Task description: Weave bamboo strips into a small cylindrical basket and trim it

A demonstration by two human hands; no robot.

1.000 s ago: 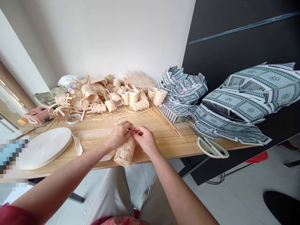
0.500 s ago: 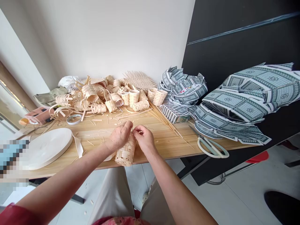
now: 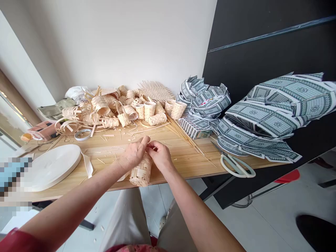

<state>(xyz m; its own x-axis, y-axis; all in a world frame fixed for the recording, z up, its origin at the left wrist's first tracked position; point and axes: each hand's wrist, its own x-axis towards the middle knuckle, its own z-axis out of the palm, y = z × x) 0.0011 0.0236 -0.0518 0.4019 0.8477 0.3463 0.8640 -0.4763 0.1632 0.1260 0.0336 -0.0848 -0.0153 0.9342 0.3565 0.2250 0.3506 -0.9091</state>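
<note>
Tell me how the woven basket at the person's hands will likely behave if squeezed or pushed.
The basket is probably light for its size, being woven from thin, flat strips. Its wall may give a little when squeezed, since the weave looks coarse. Laid on its side, it would likely roll, given its rounded body.

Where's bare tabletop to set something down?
Mostly bare: the tabletop between the right hand, thin sticks and scissors, near the front edge. Crowded: the back, with woven baskets and card structures; at left, the white roll.
</note>
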